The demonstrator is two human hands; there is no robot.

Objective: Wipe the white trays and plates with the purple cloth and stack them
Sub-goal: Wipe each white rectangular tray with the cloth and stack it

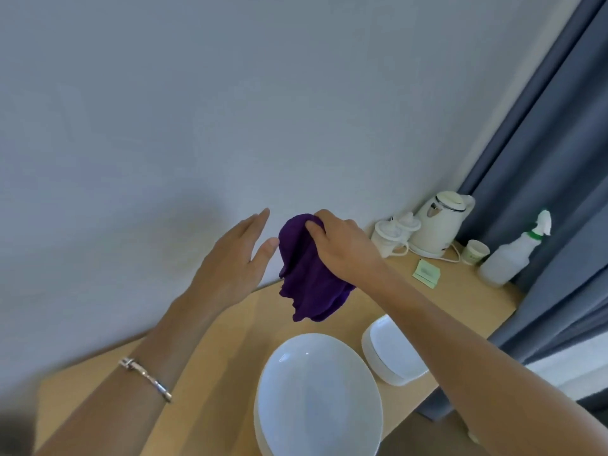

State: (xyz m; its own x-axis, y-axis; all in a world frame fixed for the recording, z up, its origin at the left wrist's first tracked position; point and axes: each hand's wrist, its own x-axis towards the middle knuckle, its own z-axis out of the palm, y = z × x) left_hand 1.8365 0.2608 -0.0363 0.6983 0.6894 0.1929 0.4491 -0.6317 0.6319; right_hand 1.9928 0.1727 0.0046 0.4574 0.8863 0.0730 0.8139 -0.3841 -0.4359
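My right hand (342,245) grips the top of the purple cloth (309,278), which hangs bunched in the air above the wooden table (230,340). My left hand (237,258) is open just left of the cloth, its thumb close to the fabric. Below the cloth sits a stack of round white plates (316,396) near the table's front. To its right lies a stack of square white trays (391,353), partly hidden by my right forearm.
At the back right of the table stand a white kettle (437,222), two white lidded cups (391,235), a paper cup (475,251), a spray bottle (513,255) and green sachets (426,273). A grey-blue curtain (559,159) hangs on the right. A wall runs behind the table.
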